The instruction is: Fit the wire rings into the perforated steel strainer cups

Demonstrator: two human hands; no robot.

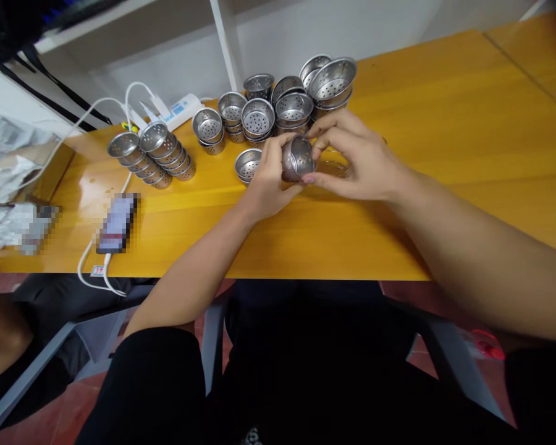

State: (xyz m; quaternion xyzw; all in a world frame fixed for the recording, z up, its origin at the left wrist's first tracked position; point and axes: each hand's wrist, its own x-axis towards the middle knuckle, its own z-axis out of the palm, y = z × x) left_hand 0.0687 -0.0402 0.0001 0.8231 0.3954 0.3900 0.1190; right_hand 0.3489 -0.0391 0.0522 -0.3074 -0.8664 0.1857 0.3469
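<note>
Both hands are meeting over the yellow table [445,123] in the head view: the left hand [266,179] is cradling a small perforated metal cup [297,159] from below and the side, while the right hand [352,157] is pinching its far rim with thumb and fingertips. The cup is being held tilted, just above the table, directly in front of the stacked cups [278,111]. Its smooth steel could be slipping from so light a pinch, and a drop here would likely be knocking a loose cup [248,164] beside it. The right wrist is also hovering near the leaning stack [328,83], which a nudge could topple. A phone [117,222] is lying well apart.
</note>
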